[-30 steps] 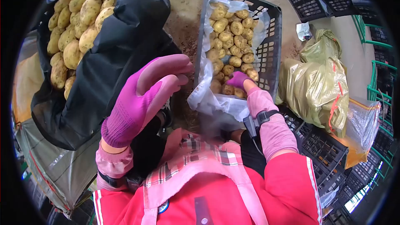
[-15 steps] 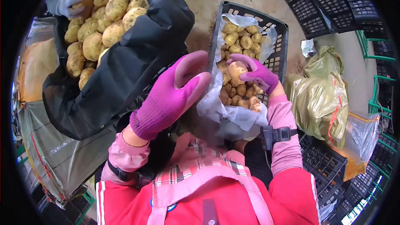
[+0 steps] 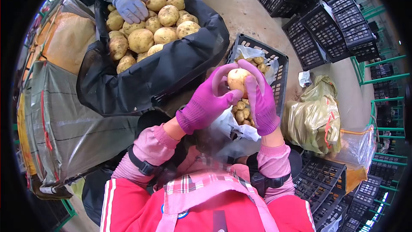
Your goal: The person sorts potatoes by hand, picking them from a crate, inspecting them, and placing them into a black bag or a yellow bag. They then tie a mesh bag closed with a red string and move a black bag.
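Observation:
A pale potato (image 3: pixel 238 80) is held up in front of me between both gloved hands. My left hand (image 3: pixel 207 102), in a purple glove, has its thumb and fingers curled around the potato's left side. My right hand (image 3: pixel 262 98), in a matching glove, closes on its right side. Beneath them stands a black plastic crate (image 3: pixel 281 79) lined with white sheeting, and small potatoes (image 3: pixel 243 114) show in it. My hands and forearms hide part of this crate. To the left, larger potatoes (image 3: pixel 141 40) fill a container lined with black cloth (image 3: pixel 171 73).
Another person's grey-gloved hand (image 3: pixel 132 5) rests on the larger potatoes. Stacked black crates (image 3: pixel 319 34) stand at the upper right. A yellowish plastic bag (image 3: pixel 312 120) lies right of the lined crate. A grey covered bundle (image 3: pixel 81 120) is at the left.
My right hand has lifted the potato out from over the crate, and my left hand has come to it. The view has shifted, and the other person's hand has moved across the larger potatoes.

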The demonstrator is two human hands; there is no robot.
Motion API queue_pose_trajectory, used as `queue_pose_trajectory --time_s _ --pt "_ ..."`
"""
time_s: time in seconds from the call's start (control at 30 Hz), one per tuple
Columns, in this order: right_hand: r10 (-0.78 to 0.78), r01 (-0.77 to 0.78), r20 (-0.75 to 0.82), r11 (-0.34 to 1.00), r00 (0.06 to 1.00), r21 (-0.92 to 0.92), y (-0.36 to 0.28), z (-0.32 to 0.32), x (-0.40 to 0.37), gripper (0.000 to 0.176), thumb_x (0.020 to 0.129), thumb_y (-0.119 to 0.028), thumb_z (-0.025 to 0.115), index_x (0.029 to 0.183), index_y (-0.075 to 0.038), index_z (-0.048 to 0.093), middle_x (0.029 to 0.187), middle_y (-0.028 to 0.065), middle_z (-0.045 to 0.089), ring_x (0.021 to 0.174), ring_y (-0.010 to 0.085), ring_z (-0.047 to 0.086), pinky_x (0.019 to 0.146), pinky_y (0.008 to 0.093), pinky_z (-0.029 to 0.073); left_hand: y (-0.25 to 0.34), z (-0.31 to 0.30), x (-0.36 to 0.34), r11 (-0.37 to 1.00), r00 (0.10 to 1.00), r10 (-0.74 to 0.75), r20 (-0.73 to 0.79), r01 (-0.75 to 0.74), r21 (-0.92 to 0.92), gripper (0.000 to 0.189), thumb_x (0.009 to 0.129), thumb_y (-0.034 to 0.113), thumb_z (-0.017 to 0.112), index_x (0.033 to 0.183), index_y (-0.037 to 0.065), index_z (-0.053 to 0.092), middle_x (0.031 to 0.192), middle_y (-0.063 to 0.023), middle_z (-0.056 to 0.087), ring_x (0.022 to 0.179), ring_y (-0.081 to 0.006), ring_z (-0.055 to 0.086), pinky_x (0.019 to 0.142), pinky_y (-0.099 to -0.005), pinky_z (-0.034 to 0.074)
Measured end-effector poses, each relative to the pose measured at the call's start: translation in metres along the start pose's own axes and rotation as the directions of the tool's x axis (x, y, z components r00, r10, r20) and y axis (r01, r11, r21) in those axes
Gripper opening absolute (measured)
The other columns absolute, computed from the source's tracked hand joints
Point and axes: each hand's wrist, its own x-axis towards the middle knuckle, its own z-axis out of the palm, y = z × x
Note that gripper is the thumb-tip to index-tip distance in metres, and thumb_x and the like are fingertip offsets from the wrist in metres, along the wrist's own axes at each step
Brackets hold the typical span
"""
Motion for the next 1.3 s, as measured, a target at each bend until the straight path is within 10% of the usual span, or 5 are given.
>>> queue_pose_trajectory --time_s 0.47,0.6,0.77,0.97,1.3 --pt "-0.185 0.168 -0.108 0.975 0.977 -0.146 -0.029 0.039 0.012 0.049 0.108 -0.036 0.034 0.131 0.001 0.057 0.121 0.014 0.066 0.106 0.0201 0.064 0.093 0.0306 0.049 0.013 -0.019 -0.01 0.936 0.937 0.348 -0.029 -0.345 0.072 0.065 0.086 -0.001 0.068 0.143 0.005 0.039 0.134 -0.0104 0.05 0.124 -0.0177 0.052 0.099 -0.0321 0.05" --pt "0.122 -0.119 0.021 0.888 0.992 0.444 -0.037 0.042 0.014 0.058 0.106 -0.043 0.041 0.145 -0.001 0.041 0.137 0.0136 0.053 0.122 0.0216 0.056 0.101 0.0338 0.046 0.027 -0.023 -0.014 0.854 0.877 0.478 -0.043 -0.453 0.256 0.069 0.088 -0.007 0.062 0.149 0.004 0.033 0.145 -0.0127 0.044 0.134 -0.0206 0.044 0.111 -0.0341 0.038" --pt "0.099 -0.135 0.133 0.945 0.986 0.298 -0.046 0.04 0.006 0.079 0.097 -0.055 0.054 0.151 -0.002 0.031 0.141 0.0128 0.047 0.127 0.0249 0.051 0.103 0.0353 0.045 0.029 -0.022 -0.017 0.876 0.875 0.482 -0.057 -0.478 0.07 0.06 0.1 0.013 0.052 0.153 0.001 0.026 0.154 -0.0154 0.035 0.139 -0.0228 0.04 0.114 -0.0355 0.032" --pt "-0.248 0.251 0.033 0.959 0.968 -0.129 -0.05 0.049 0.005 0.075 0.095 -0.046 0.063 0.147 0.001 0.039 0.139 0.0157 0.053 0.129 0.0241 0.051 0.109 0.0358 0.038 0.035 -0.028 -0.013 0.884 0.876 0.465 -0.13 -0.466 0.028 0.055 0.107 0.036 0.042 0.146 -0.002 0.039 0.143 -0.0151 0.05 0.132 -0.0216 0.047 0.111 -0.0355 0.036" --pt "-0.16 0.155 -0.084 0.986 0.983 -0.063 -0.038 0.046 0.008 0.059 0.098 -0.036 0.061 0.141 0.002 0.047 0.143 0.0156 0.052 0.129 0.0217 0.051 0.105 0.0348 0.042 0.032 -0.029 -0.011 0.896 0.904 0.387 -0.183 -0.415 -0.157 0.056 0.107 0.041 0.037 0.141 -0.003 0.046 0.141 -0.0155 0.053 0.13 -0.0226 0.051 0.11 -0.0361 0.039"
